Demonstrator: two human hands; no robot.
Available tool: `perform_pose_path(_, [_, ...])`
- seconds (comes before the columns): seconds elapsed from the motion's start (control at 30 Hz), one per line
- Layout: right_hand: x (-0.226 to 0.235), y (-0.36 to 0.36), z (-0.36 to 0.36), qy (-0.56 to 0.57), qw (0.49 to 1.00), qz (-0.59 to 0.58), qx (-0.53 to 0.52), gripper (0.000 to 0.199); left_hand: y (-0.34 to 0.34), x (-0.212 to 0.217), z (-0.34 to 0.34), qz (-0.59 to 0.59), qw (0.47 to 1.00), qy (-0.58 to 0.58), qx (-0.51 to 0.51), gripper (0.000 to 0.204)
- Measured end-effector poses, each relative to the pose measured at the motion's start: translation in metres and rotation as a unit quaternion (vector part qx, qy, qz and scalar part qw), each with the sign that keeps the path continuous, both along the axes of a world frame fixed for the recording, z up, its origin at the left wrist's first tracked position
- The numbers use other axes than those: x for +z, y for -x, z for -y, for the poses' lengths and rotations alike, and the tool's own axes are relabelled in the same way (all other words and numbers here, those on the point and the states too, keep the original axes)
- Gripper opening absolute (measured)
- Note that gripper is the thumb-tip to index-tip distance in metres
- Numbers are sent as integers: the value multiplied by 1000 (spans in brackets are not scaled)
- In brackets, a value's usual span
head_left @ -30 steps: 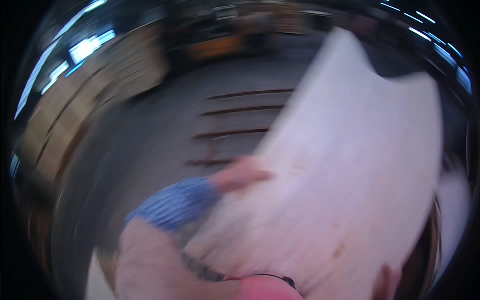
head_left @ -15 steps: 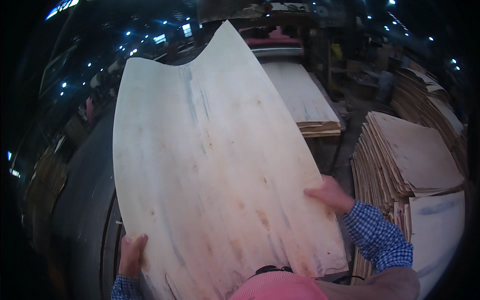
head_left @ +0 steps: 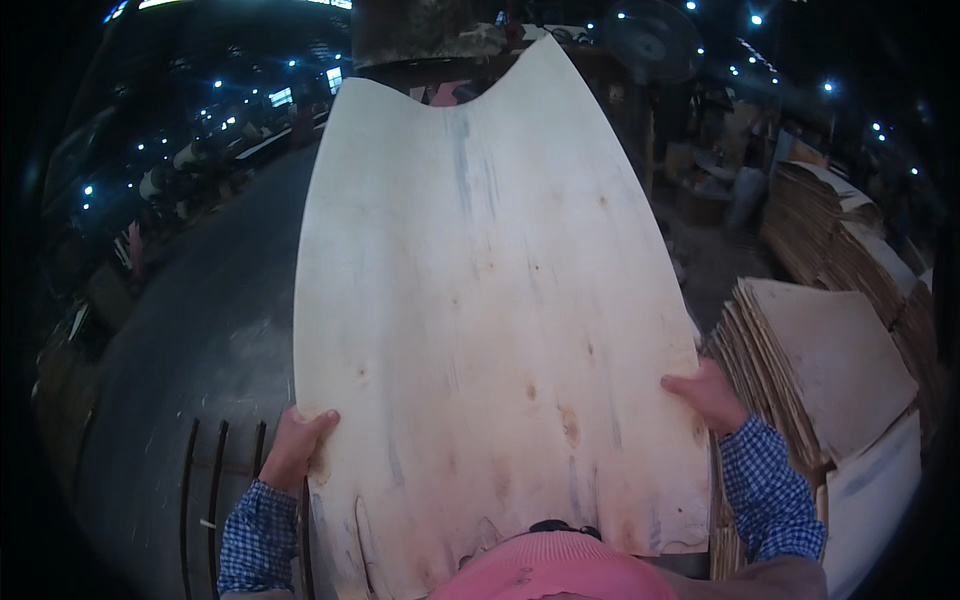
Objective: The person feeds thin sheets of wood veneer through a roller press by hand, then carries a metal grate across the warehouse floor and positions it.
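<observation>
A large, thin sheet of pale wood veneer (head_left: 500,310) fills the middle of the view, with grey streaks and small knots. Its far end bows into a dip between two raised corners. My left hand (head_left: 298,443) grips the left edge, thumb on top and fingers hidden beneath. On the opposite edge my right hand (head_left: 710,395) holds on the same way, a little farther from me. A split runs through the sheet near its lower left corner.
Stacked veneer sheets (head_left: 820,350) stand to the right, with more piles (head_left: 840,225) behind. Dark metal bars (head_left: 215,500) lie at the lower left beside the dark floor (head_left: 220,330). A round fan (head_left: 650,45) is at the back.
The veneer sheet, held in both hands, has shifted right in view and straightened. It now covers the stack and the roller that showed behind it. Both hands keep their grip.
</observation>
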State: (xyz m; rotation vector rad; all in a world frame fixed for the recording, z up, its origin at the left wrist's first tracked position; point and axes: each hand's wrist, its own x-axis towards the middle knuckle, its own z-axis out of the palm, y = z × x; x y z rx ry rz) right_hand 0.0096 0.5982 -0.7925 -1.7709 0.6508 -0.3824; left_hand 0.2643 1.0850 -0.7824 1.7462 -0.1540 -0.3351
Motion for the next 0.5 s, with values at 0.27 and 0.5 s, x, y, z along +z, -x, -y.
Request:
perform_pose_path(0.27, [8,-194,233,-36,991,-131,-11,39,-276,-37,121,-82,993,-27,-80,30])
perform_pose_path(0.5, [-158,-251,331,95,909,-374,-156,62,-405,-275,121,-63,997,-37,-22,49])
